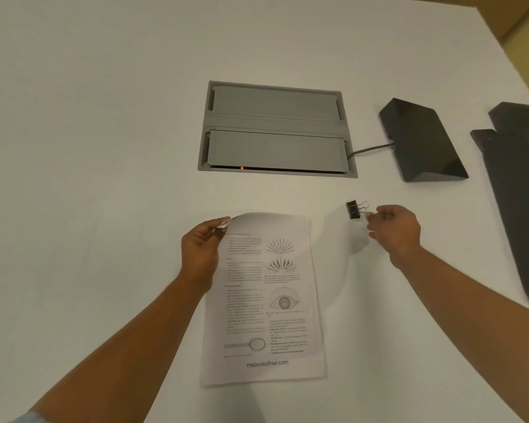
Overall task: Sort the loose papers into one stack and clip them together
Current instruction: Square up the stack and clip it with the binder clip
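Soft even light, faint shadows, slight blur, wide-angle bending at edges

White tabletop [104,148]. Grey rect. recessed cable hatch [277,129], ctr, w/ red LED [242,168] at its 6 o'clock edge. Black wedge-shaped device [422,141] at 3 o'clock, grey cable [370,149] between them. Dark flat panel [516,190], far 3 o'clock edge.

White printed papers [266,300], black binder clip [353,210], white table [104,148].
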`<state>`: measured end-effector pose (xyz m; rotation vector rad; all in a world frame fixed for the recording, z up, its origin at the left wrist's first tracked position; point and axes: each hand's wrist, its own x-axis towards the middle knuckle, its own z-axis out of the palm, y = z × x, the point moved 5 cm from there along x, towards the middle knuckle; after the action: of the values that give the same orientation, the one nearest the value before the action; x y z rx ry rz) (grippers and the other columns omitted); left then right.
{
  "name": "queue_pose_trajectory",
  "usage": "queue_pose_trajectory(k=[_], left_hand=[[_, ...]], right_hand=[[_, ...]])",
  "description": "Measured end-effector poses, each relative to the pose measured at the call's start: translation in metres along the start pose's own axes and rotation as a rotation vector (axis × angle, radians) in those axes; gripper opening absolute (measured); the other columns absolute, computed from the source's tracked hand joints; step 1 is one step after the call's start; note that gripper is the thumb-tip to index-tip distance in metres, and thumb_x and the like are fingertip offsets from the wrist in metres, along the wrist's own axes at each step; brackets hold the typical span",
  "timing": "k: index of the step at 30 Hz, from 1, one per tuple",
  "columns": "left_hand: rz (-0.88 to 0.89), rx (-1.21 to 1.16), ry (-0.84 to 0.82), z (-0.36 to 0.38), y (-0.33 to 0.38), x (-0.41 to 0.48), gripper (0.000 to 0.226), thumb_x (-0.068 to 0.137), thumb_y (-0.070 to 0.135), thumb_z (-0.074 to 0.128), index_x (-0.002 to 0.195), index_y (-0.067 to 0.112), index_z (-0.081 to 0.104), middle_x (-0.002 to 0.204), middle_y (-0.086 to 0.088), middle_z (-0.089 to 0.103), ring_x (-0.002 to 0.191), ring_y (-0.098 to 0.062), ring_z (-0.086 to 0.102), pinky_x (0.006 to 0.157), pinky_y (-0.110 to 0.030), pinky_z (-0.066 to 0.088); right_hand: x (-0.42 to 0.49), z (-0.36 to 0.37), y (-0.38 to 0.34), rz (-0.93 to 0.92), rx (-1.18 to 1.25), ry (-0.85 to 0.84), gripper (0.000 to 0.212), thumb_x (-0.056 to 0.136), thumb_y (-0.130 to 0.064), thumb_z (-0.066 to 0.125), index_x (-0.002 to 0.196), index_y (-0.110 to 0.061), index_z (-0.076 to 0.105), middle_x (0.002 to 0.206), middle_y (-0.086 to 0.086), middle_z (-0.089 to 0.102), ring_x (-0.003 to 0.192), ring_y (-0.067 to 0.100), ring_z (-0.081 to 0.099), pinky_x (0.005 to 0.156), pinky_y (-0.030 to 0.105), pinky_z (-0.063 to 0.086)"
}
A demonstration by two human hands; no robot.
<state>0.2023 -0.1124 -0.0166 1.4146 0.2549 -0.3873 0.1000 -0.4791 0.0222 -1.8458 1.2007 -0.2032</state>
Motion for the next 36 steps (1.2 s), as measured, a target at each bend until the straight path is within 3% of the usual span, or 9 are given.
queue_pose_trajectory(k=[5,8,12,17,22,25,27,30,36], left_hand=[[-0.018,0.015,0.001,-0.002,-0.012,0.007,0.017,0.093,0.003,0.064,0.107,0.006,0.074,0.101,-0.007,0.077,0.089,-0.017,0.074,0.073,-0.026,0.061],[-0.006,0.018,0.007,-0.001,-0.012,0.009,0.017,0.092,0.003,0.066,0.106,0.006,0.075,0.099,-0.004,0.078,0.087,-0.014,0.074,0.072,-0.025,0.061],[-0.006,0.012,0.040,0.000,-0.014,0.008,0.017,0.092,0.005,0.066,0.104,0.012,0.076,0.095,0.002,0.077,0.084,-0.011,0.073,0.070,-0.021,0.059],[-0.009,0.012,0.044,0.002,-0.011,0.006,0.020,0.093,0.004,0.064,0.099,0.019,0.075,0.093,0.005,0.076,0.079,-0.005,0.073,0.067,-0.017,0.058],[-0.030,0.007,0.033,0.000,-0.011,0.005,0.021,0.094,0.006,0.063,0.107,0.018,0.074,0.091,0.006,0.077,0.076,-0.005,0.074,0.065,-0.018,0.058],[-0.022,-0.005,0.018,-0.001,-0.011,0.006,0.023,0.094,0.005,0.063,0.113,0.016,0.072,0.093,0.004,0.077,0.077,-0.007,0.075,0.066,-0.020,0.059],[-0.015,-0.015,0.009,-0.002,-0.011,0.006,0.025,0.094,0.005,0.063,0.116,0.012,0.071,0.094,0.003,0.077,0.079,-0.008,0.075,0.068,-0.021,0.060],[-0.025,-0.034,0.006,-0.002,-0.011,0.006,0.024,0.093,0.004,0.063,0.113,0.015,0.072,0.090,0.007,0.078,0.078,-0.007,0.075,0.066,-0.020,0.060],[-0.055,-0.027,0.014,-0.003,-0.011,0.007,0.022,0.093,0.006,0.064,0.106,0.021,0.073,0.094,0.003,0.077,0.077,-0.010,0.075,0.066,-0.023,0.061]], right_hand=[[0.021,0.008,-0.009,0.082,-0.042,0.017,0.026,0.082,-0.031,0.075,0.096,-0.010,0.068,0.071,0.003,0.067,0.074,0.032,0.072,0.081,0.048,0.060],[0.027,0.015,-0.010,0.113,-0.063,-0.016,0.024,0.083,-0.022,0.076,0.095,-0.002,0.071,0.068,0.005,0.065,0.064,0.024,0.065,0.082,0.042,0.060],[0.026,0.019,-0.022,0.046,-0.122,-0.063,0.016,0.083,-0.015,0.076,0.091,-0.001,0.073,0.082,0.014,0.070,0.064,0.020,0.063,0.077,0.036,0.060],[0.001,0.041,-0.050,0.049,-0.040,-0.317,0.016,0.085,-0.017,0.074,0.094,-0.005,0.069,0.093,0.008,0.068,0.084,0.020,0.064,0.063,0.028,0.055],[-0.030,0.076,-0.070,0.043,-0.070,-0.583,0.011,0.086,-0.010,0.069,0.077,-0.009,0.063,0.093,0.012,0.070,0.081,0.021,0.068,0.066,0.031,0.057],[-0.044,0.097,-0.082,-0.107,-0.157,-0.615,0.013,0.080,-0.001,0.072,0.071,-0.006,0.064,0.095,0.020,0.072,0.082,0.026,0.068,0.075,0.033,0.060],[-0.053,0.109,-0.092,-0.234,-0.243,-0.620,0.010,0.076,-0.001,0.076,0.078,-0.007,0.068,0.093,0.014,0.074,0.083,0.021,0.068,0.068,0.027,0.055],[-0.065,0.125,-0.102,-0.271,-0.294,-0.687,0.030,0.071,-0.006,0.080,0.099,-0.010,0.069,0.091,0.005,0.075,0.083,0.017,0.071,0.065,0.022,0.051],[-0.074,0.144,-0.121,-0.397,-0.422,-0.723,0.034,0.072,-0.008,0.082,0.104,-0.011,0.072,0.091,0.003,0.077,0.084,0.010,0.074,0.056,0.011,0.050]])
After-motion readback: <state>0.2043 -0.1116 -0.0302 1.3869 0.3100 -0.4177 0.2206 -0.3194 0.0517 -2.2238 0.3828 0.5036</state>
